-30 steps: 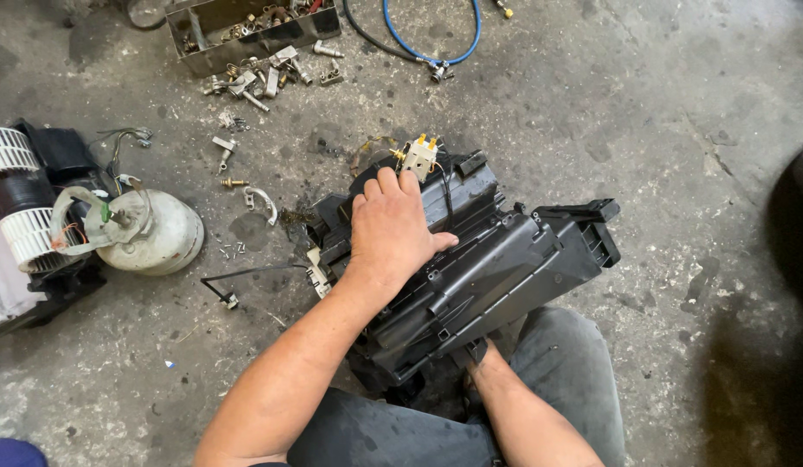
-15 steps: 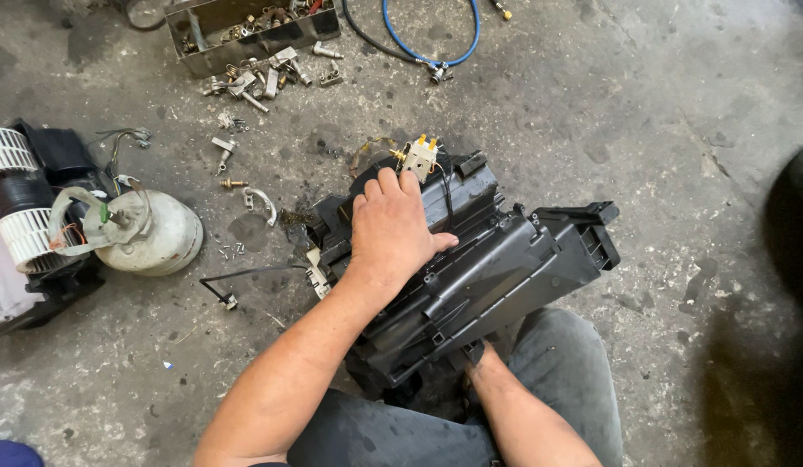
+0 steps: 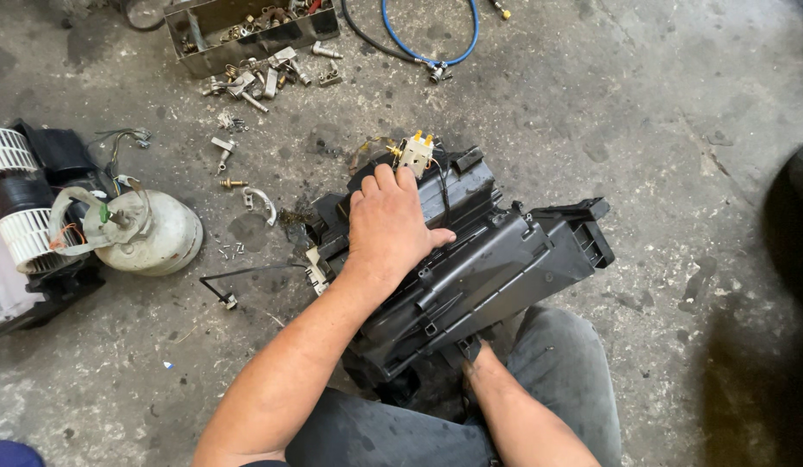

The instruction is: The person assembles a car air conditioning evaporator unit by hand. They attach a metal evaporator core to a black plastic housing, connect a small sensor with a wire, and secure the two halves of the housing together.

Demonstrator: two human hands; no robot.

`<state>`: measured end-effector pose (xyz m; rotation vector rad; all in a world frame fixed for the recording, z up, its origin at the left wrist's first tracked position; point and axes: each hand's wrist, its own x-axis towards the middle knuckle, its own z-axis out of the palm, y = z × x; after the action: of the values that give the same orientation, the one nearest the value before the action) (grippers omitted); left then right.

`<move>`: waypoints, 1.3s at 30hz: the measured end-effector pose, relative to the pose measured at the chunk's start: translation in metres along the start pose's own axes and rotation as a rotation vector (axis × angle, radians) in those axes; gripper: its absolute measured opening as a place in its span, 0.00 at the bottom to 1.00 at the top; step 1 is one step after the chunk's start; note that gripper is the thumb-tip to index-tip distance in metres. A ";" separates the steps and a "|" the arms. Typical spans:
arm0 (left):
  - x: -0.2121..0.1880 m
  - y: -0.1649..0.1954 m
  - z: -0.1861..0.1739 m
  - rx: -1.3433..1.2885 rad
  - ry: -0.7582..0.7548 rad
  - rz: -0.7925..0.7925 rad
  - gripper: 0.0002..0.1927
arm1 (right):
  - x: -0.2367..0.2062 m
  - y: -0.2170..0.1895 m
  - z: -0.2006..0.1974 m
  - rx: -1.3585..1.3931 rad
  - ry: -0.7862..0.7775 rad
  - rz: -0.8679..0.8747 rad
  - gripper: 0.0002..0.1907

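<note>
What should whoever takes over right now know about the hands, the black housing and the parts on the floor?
Left hand: flat, palm down on top of the black plastic housing, pressing it; not gripping.
Right hand: tucked under the housing's near edge, fingers hidden; grip cannot be told.
Housing: tilted against the person's knee on the concrete floor, with a small white connector at its far end.
Nearby: white gas cylinder and blower fan to the left; metal tray, loose fittings and blue hose farther off.
Done and left: housing looks closed and whole; no part is seen coming off it.
</note>
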<state>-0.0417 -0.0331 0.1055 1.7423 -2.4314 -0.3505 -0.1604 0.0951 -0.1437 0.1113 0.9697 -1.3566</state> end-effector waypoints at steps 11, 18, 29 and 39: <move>-0.003 0.000 -0.001 0.012 0.020 -0.008 0.47 | -0.005 0.009 -0.002 -0.009 0.034 0.020 0.30; -0.001 -0.003 0.002 -0.001 0.014 -0.009 0.47 | 0.001 0.011 0.006 0.003 0.054 0.001 0.30; -0.003 -0.009 0.003 -0.019 0.042 0.013 0.48 | 0.001 0.013 0.014 0.033 0.092 -0.047 0.29; -0.011 -0.009 0.003 -0.022 0.062 0.029 0.48 | -0.033 -0.011 0.006 0.048 0.273 -0.233 0.28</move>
<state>-0.0309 -0.0247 0.1003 1.6814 -2.3983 -0.3138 -0.1640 0.1138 -0.1142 0.2301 1.2079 -1.6077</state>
